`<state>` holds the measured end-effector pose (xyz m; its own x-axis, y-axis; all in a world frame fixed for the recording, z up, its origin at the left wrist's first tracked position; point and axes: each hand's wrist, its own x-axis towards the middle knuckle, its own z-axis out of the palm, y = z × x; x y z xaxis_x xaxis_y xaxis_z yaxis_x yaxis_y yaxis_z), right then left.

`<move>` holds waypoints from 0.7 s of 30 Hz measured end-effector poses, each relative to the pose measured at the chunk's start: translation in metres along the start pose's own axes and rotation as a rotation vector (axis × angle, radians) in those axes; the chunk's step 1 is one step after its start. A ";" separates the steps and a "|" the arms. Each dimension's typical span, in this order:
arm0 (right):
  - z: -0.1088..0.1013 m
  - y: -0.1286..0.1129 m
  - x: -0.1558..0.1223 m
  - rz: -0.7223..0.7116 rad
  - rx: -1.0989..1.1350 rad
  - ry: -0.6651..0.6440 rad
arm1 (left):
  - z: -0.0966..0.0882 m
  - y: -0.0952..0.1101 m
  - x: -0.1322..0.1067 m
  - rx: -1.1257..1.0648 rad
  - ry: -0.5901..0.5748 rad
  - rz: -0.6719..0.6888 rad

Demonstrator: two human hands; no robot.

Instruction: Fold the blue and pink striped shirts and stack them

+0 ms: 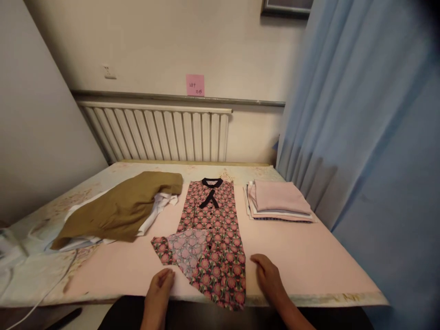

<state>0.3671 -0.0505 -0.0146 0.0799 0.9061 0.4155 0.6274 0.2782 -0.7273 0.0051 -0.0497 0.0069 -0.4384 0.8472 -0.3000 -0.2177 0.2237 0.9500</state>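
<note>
A floral blouse [224,238] in pink and black lies on the pink cloth in front of me, its black collar and tie at the far end. Its lower left part is turned over, showing the paler inside, with a cuff-like end sticking out to the left. My left hand [161,285] is just off the blouse's lower left edge, fingers curled together with nothing visible in them. To the right of the lower hem is my right hand [270,277], its fingers loosely closed, apart from the fabric and holding nothing visible.
At left lies a loose pile topped by an olive-brown garment [120,208] over white ones. Folded clothes [282,197] are stacked at right. A white cord [51,295] runs down the left side. Beyond the table are a radiator [165,133] and a blue curtain [343,114].
</note>
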 end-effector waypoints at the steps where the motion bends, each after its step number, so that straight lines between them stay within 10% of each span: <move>1: 0.000 0.002 0.002 -0.008 -0.009 -0.010 | 0.006 0.002 -0.001 -0.016 -0.027 -0.034; 10: 0.002 -0.002 0.005 -0.028 -0.016 -0.026 | 0.046 0.005 -0.001 -0.054 -0.109 -0.212; 15: 0.005 -0.003 0.022 0.267 0.174 0.025 | 0.046 0.000 0.001 -0.051 -0.149 -0.292; 21: 0.038 -0.055 0.063 0.365 0.323 -0.127 | 0.044 -0.001 0.003 -0.036 -0.193 -0.296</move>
<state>0.3080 0.0035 0.0313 0.1414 0.9888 0.0474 0.3024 0.0024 -0.9532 0.0423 -0.0265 0.0093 -0.1795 0.8243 -0.5370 -0.3426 0.4593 0.8196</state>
